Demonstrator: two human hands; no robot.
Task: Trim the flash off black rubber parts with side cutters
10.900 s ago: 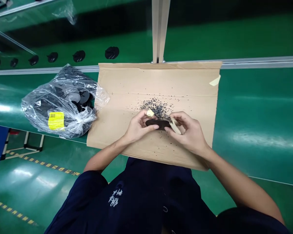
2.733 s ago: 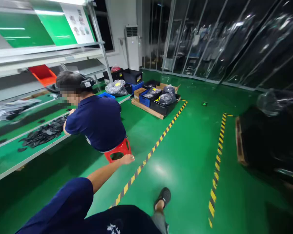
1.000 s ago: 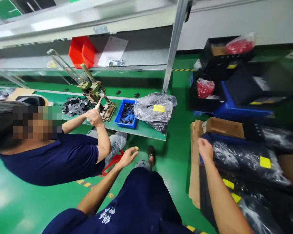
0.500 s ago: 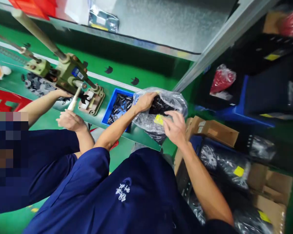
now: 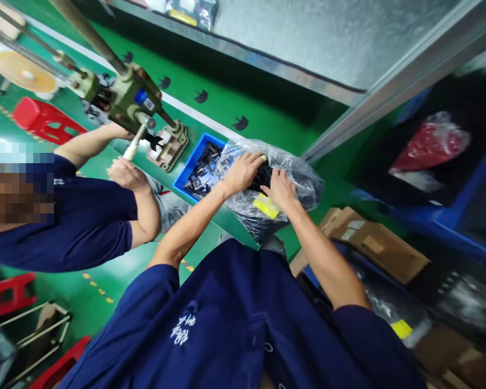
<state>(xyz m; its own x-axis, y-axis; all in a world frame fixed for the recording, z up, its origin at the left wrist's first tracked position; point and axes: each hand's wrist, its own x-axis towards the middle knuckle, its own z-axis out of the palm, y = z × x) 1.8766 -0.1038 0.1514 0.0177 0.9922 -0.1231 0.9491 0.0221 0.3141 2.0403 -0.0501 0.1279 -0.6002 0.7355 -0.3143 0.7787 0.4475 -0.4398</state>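
Note:
A clear plastic bag (image 5: 303,178) of black parts (image 5: 263,175) lies at the right end of the green bench, with a yellow label (image 5: 266,206) on its front. My left hand (image 5: 243,172) is at the bag's opening on the left, its fingers bent over the black parts; what they hold, if anything, is hidden. Across from it, my right hand (image 5: 281,189) reaches into the opening with its fingertips among the parts, and its grip cannot be made out. Left of the bag sits a blue tray (image 5: 180,181) with small black parts.
A co-worker's hand (image 5: 126,174) holds the pale handle of a green press (image 5: 135,92) at the left. Several black pieces lie along the bench's far side. A metal shelf (image 5: 308,48) and post stand beyond; cardboard boxes (image 5: 389,246) are at the right.
My right hand has moved down and left into the bag's opening. My left hand stays at the bag. The view has shifted, showing more of the co-worker and the floor at left.

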